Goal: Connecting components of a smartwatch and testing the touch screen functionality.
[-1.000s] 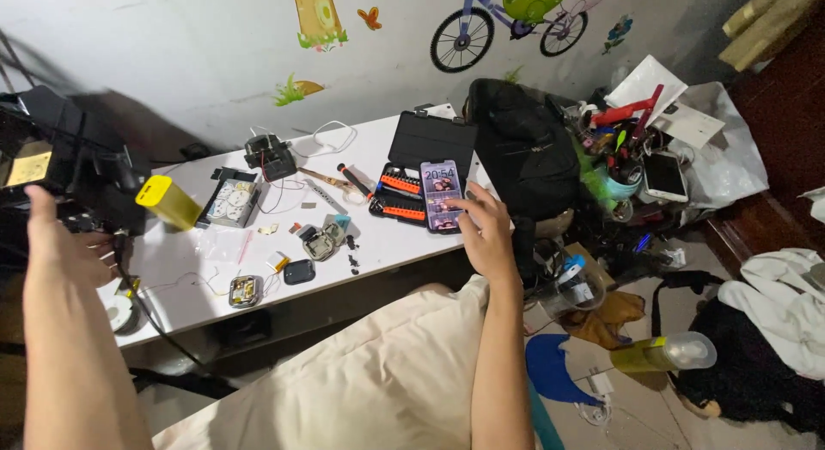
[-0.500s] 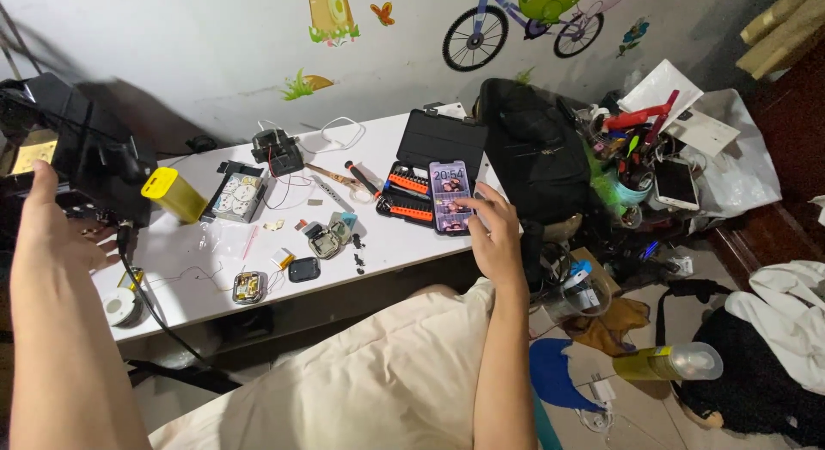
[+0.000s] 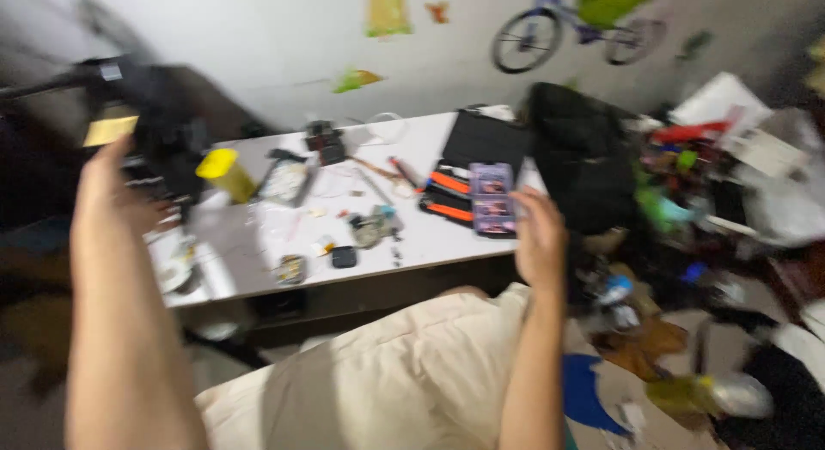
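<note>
The view is blurred by motion. My right hand [image 3: 537,239] reaches over the front edge of the white table [image 3: 447,239] and grips the right side of a phone [image 3: 491,199] with a lit screen. The phone rests over a black and orange tool case [image 3: 451,196]. My left hand [image 3: 107,192] is raised at the far left with fingers up and holds nothing. It hovers close to black camera gear [image 3: 163,128] carrying a yellow note [image 3: 109,129]. A cream pillow [image 3: 387,381] lies across my lap.
On the table are a yellow canister [image 3: 225,173], a small parts tray [image 3: 284,182], loose small parts [image 3: 374,229] and a tape roll [image 3: 172,261]. A black backpack [image 3: 584,166] stands at the table's right end. Clutter and clothes cover the floor to the right.
My left hand has risen closer to the black camera gear. My right hand stays at the phone. The view has swung slightly and become blurred.
</note>
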